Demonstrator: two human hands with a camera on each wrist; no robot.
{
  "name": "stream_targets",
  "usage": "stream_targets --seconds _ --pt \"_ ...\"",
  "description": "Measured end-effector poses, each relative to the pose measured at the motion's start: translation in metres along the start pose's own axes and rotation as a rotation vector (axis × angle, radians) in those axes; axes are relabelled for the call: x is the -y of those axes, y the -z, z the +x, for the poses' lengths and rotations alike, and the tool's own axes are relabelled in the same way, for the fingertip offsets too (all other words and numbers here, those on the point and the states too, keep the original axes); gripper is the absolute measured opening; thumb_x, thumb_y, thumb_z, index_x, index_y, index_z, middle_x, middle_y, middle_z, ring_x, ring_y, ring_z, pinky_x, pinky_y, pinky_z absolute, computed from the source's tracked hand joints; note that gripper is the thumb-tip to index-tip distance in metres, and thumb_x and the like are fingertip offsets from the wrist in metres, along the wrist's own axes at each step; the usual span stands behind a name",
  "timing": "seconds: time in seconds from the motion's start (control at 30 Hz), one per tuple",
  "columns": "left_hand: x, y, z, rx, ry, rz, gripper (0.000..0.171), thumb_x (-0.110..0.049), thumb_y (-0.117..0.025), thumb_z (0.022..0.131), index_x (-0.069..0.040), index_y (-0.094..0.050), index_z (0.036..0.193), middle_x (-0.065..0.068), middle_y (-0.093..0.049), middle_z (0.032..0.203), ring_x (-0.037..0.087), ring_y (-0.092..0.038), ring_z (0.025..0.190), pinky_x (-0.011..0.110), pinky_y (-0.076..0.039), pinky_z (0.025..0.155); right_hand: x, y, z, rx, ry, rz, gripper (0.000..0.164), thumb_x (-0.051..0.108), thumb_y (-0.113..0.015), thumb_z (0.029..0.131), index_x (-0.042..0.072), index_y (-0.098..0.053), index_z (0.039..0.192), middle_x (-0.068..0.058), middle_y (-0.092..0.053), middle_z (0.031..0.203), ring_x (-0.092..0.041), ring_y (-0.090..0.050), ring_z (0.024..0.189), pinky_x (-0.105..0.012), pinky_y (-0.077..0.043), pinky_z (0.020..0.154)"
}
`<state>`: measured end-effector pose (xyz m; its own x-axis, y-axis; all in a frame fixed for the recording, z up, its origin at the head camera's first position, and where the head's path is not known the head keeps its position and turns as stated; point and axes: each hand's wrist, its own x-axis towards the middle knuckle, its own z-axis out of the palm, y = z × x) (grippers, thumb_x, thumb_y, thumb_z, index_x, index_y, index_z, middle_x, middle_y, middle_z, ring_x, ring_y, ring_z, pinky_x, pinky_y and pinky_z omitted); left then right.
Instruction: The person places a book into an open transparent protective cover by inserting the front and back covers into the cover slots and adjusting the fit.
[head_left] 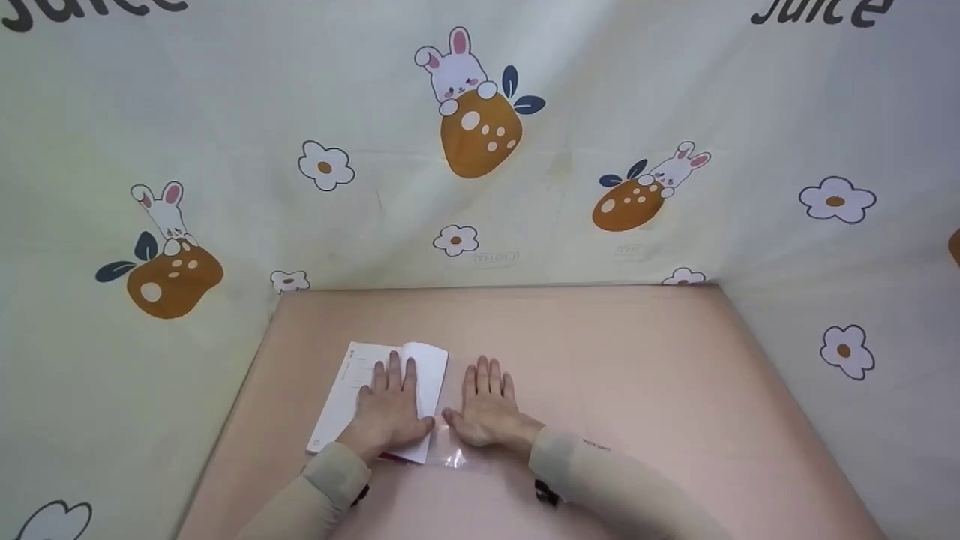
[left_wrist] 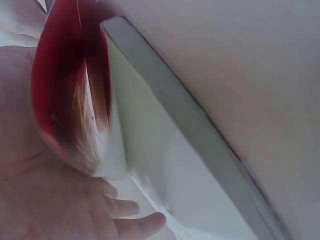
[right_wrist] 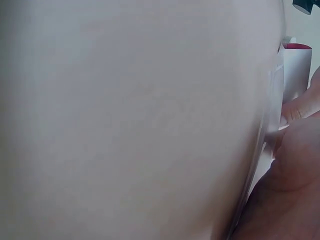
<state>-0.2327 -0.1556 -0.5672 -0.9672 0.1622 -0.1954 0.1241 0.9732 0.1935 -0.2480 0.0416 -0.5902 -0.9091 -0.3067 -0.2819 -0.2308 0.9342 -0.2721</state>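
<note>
In the head view we have an open book [head_left: 337,401] lying on the near left part of the pink table [head_left: 645,390], tilted a little from square. Our left hand [head_left: 386,412] lies over it, fingers straight and slightly spread, thumb out toward the right edge; it presses on the white pages and has hold of nothing. Our right hand [head_left: 486,412] is flat just beside the book, fingers straight and near together, thumb pointing at the other thumb. It rests over a clear plastic sheet [head_left: 454,456] that shows along the book's right side, and it grips nothing either. We cannot tell whether this plastic is a pocket with the book inside or a single flap.

The left wrist view shows us the red underside [left_wrist: 45,95] of a leaf, curved into a hollow beside our palm. Inside that hollow we see paper edges and something brownish, too blurred to name. The thick, pale block of pages lies next to it. In the right wrist view the clear plastic's edge runs beside our right palm, and the white curl with red within stands past it.

Around the table hangs a pale cloth [head_left: 570,202] printed with rabbits, flowers and spotted brown fruit.
</note>
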Motion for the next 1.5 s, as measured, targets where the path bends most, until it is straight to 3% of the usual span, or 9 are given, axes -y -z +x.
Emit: stream_targets --seconds 0.13,0.33,0.4,0.57,0.8,1.27,1.5 --pt "-0.001 0.0 -0.002 0.004 0.021 -0.006 0.109 -0.05 -0.072 0.098 0.002 -0.019 0.177 0.036 -0.01 0.185 0.064 -0.021 0.168 0.082 -0.04 0.124 -0.002 -0.001 0.001 0.003 0.009 -0.015 0.092 0.059 -0.038 0.114 -0.003 -0.013 0.178 -0.027 -0.001 0.189 -0.045 -0.002 0.178 -0.061 -0.009 0.145" --pt "-0.002 -0.001 -0.003 -0.005 -0.043 0.016 0.089 -0.045 -0.068 0.101 -0.024 -0.031 0.178 0.032 -0.008 0.187 0.066 -0.027 0.165 0.087 -0.044 0.115 -0.003 0.0 0.002 0.0 0.015 -0.005 0.087 0.053 -0.037 0.115 -0.003 -0.014 0.178 -0.028 -0.003 0.189 -0.046 -0.002 0.178 -0.062 -0.009 0.145" --pt "-0.002 -0.001 -0.003 -0.001 -0.061 0.032 0.08 -0.044 -0.066 0.103 -0.028 -0.037 0.176 0.031 -0.008 0.187 0.066 -0.028 0.165 0.086 -0.045 0.115 -0.004 0.001 0.002 -0.003 0.015 0.0 0.087 0.053 -0.038 0.115 -0.003 -0.015 0.177 -0.028 -0.004 0.188 -0.046 -0.003 0.178 -0.062 -0.009 0.145" --pt "-0.003 -0.002 -0.003 0.009 -0.095 0.042 0.072 -0.042 -0.064 0.105 -0.025 -0.046 0.172 0.034 -0.01 0.186 0.065 -0.029 0.165 0.083 -0.043 0.12 -0.005 0.002 0.001 -0.01 0.02 -0.001 0.086 0.052 -0.039 0.115 -0.004 -0.018 0.177 -0.028 -0.007 0.188 -0.045 -0.006 0.178 -0.062 -0.012 0.144" --pt "-0.005 -0.002 -0.003 0.054 -0.127 0.016 0.071 -0.04 -0.062 0.106 -0.024 -0.045 0.173 0.036 -0.005 0.185 0.067 -0.017 0.168 0.08 -0.034 0.129 -0.007 -0.001 0.002 -0.027 0.045 0.044 0.086 0.047 -0.042 0.114 -0.007 -0.018 0.175 -0.032 -0.006 0.187 -0.051 -0.005 0.177 -0.068 -0.011 0.142" --pt "-0.015 -0.003 -0.002 0.021 -0.171 0.082 0.066 -0.039 -0.064 0.107 -0.023 -0.05 0.17 0.034 -0.012 0.185 0.07 -0.017 0.166 0.078 -0.032 0.131 -0.008 0.005 -0.002 -0.001 0.053 0.005 0.093 0.06 -0.042 0.113 -0.003 -0.017 0.177 -0.029 -0.006 0.188 -0.048 -0.006 0.177 -0.064 -0.012 0.144" --pt "-0.005 0.007 -0.002 0.085 -0.2 -0.068 0.083 -0.037 -0.077 0.098 -0.014 -0.046 0.172 0.03 -0.01 0.187 0.07 -0.011 0.168 0.079 -0.03 0.132 -0.009 0.009 -0.003 0.024 0.065 -0.011 0.104 0.074 -0.038 0.11 0.0 -0.015 0.178 -0.027 -0.002 0.189 -0.045 -0.005 0.178 -0.063 -0.012 0.144"
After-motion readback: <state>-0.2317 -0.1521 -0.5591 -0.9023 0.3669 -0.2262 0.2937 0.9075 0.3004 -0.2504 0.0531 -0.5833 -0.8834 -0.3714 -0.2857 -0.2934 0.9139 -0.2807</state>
